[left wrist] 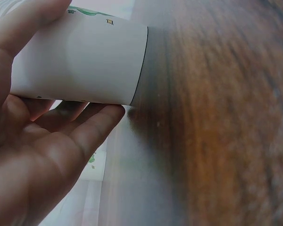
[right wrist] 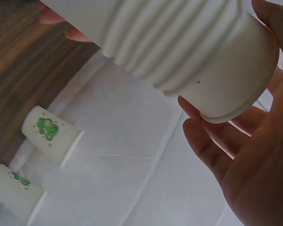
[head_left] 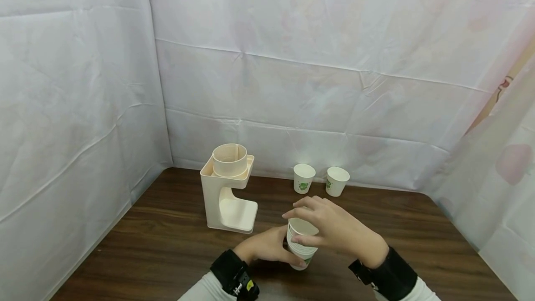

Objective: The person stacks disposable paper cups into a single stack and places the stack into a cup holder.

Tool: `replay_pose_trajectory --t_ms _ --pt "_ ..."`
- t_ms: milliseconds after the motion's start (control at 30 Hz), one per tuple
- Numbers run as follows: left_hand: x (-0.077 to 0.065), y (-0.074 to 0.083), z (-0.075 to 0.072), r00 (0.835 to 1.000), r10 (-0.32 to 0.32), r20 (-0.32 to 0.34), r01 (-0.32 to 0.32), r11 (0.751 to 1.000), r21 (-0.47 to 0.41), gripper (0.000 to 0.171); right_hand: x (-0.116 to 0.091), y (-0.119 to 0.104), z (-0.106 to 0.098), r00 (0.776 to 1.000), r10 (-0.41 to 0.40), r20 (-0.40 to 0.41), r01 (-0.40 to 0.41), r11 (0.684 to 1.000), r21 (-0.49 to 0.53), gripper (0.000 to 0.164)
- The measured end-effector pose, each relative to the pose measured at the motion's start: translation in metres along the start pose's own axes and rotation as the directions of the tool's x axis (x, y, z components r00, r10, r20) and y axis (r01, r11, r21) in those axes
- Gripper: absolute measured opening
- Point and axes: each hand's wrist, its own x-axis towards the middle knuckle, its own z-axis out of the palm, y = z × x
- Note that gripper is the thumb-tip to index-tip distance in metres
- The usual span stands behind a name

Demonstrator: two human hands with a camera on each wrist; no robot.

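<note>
A stack of white paper cups [head_left: 303, 250] stands upright over the table, its rims facing up. My left hand [head_left: 269, 245] grips the stack low down, thumb on the near side and fingers behind; the left wrist view shows the bottom cup [left wrist: 85, 59] close to the wood. At the stack's top, my right hand [head_left: 334, 226] holds the uppermost cup [right wrist: 236, 70] near its rim, thumb on one side and fingers on the other. That cup sticks out further than the closely nested rims below it.
Two single paper cups, a left one [head_left: 303, 179] and a right one [head_left: 336, 181], stand upright near the back curtain [head_left: 292, 82]. A cream stand [head_left: 213, 201] with a round holder [head_left: 230, 161] on top is at left on the dark wooden table [head_left: 159, 240].
</note>
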Motion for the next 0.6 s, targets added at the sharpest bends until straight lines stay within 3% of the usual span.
replay_pose_trajectory --t_ms 600 --pt "-0.001 0.002 0.0 1.0 -0.01 0.002 0.01 1.0 0.0 0.067 -0.008 0.0 0.013 0.999 0.015 0.039 -0.016 0.999 0.038 0.04"
